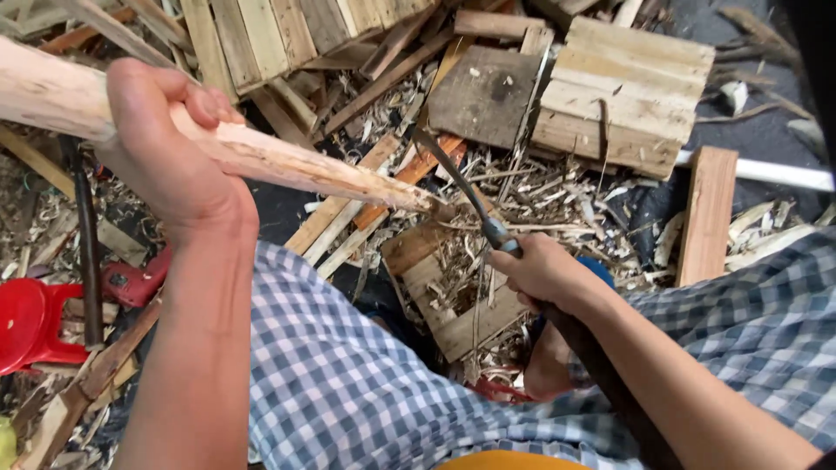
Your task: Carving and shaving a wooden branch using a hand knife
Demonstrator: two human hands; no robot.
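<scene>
Wood scrap covers the floor [766, 130] all around you: broken pallet boards [623, 91] toward its far edge, loose slats, and a thick litter of shavings [540, 200] under the work. That litter is your largest hazard, I judge; footing on it is poor, and a slip mid-stroke would carry the blade with it.

Your left hand [161, 148] is clenched around the pale wooden pole [287, 161], which runs from the upper left corner of the view down to its whittled tip resting on a small wooden block [435, 287] near your knees. The pole crosses above your checked-cloth lap [348, 383], so a stroke that skids off the taper could travel toward your leg.

Your right hand [544, 274] grips the dark handle of a long chopping blade [453, 178], its edge close to the pole's tip. If the tip jumps off the block, the blade could glance sideways.

The splintered taper lies just past your left thumb; a sliding grip would likely pick up slivers.
</scene>
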